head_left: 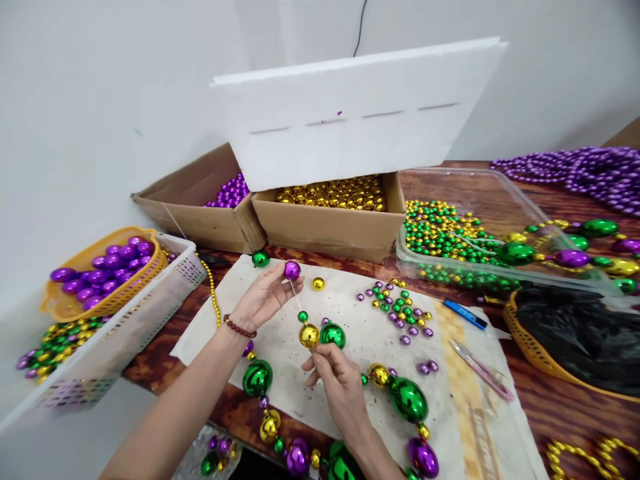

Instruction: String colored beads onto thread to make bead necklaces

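Between the fingertips of my left hand (265,297) is a shiny purple bead (292,270). A thin white string (297,295) runs from that bead down to a small green bead (303,317) and a gold bead (309,335). My right hand (340,387) is closed just under the gold bead, its fingers pinched there; the exact grip is partly hidden. Beside it lies a large green bead (333,336). The rest of the beaded strand, with a green bead (257,378) and a purple bead (297,456), loops around my right forearm on the cloth and table edge.
Loose small beads (400,307), a blue cutter (465,314) and pink-handled snips (483,370) lie on the white cloth (440,427). Behind stand a cardboard box (325,227) of gold beads and a clear tub (500,180). At left, an orange basket (105,309) holds purple beads.
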{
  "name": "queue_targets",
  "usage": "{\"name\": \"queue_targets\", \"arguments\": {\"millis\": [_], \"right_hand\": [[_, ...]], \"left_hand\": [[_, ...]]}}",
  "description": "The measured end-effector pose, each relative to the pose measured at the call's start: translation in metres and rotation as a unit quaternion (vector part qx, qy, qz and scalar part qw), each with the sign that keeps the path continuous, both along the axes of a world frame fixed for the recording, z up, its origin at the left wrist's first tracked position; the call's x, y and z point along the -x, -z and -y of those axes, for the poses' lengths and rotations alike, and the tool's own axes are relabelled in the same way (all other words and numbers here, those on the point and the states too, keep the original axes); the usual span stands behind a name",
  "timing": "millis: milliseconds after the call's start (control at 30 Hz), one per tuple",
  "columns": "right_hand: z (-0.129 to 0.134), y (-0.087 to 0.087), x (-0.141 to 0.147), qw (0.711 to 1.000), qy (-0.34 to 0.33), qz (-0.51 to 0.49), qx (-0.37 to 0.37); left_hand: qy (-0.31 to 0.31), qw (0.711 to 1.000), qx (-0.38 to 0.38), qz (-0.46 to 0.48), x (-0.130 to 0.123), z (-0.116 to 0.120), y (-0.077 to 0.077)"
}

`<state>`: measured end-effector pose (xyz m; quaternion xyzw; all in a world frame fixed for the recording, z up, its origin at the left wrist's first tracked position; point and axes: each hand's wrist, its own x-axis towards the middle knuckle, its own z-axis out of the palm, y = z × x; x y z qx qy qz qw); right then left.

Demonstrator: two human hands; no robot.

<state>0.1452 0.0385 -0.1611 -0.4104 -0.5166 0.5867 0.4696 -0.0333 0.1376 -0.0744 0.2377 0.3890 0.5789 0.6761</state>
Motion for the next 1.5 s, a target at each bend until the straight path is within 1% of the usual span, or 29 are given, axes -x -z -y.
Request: {"name": "queue_targets", "arguments": {"millis": [133,500,667,833,1000,1100,1200,1300,1367,1400,1433,1467,1500], "right_hand": [[0.003,0.001,0.000,1.000,-0.003,0.007,-0.015],[0.004,0.000,-0.002,1.000,-0.002,0.007,-0.004],[0.002,0.002,-0.001,1.000,-0.005,0.007,-0.008],[-0.002,-0.001,0.002,1.000,0.000,-0.002,-0.005],[-0.002,-0.007,0.006,0.999,0.006,-0.031,0.029],[-0.001,-0.010,0.009,0.993,0.012,-0.083,0.081],[-0.003,-0.012,0.010,0.981,0.014,-0.142,0.132],[-0.007,-0.015,0.008,0.976,0.014,-0.168,0.135],[-0.008,-0.017,0.006,0.977,0.021,-0.175,0.121],[-0.009,-0.018,0.005,0.977,0.024,-0.177,0.112],[-0.009,-0.018,0.004,0.978,0.027,-0.177,0.105],[-0.009,-0.018,0.003,0.979,0.027,-0.176,0.099],[-0.009,-0.018,0.002,0.980,0.026,-0.174,0.096]], "left_hand": [[-0.034,0.998,0.026,0.038,0.000,0.005,-0.006],[-0.036,0.999,-0.002,0.036,0.003,0.012,-0.004],[-0.018,0.999,-0.040,0.024,0.000,0.018,-0.009],[0.010,0.998,-0.068,-0.013,-0.007,0.031,-0.014],[0.026,0.995,-0.085,-0.053,-0.014,0.046,-0.013],[0.040,0.992,-0.079,-0.090,-0.015,0.054,-0.012],[0.055,0.988,-0.061,-0.131,-0.013,0.058,-0.013],[0.096,0.985,-0.065,-0.124,-0.010,0.047,-0.011],[0.132,0.980,-0.075,-0.126,-0.013,0.027,-0.007],[0.146,0.974,-0.086,-0.151,-0.017,0.014,-0.003],[0.156,0.962,-0.104,-0.198,-0.024,-0.001,0.002],[0.167,0.938,-0.139,-0.269,-0.034,-0.016,0.009],[0.181,0.897,-0.190,-0.356,-0.045,-0.030,0.016]]}}
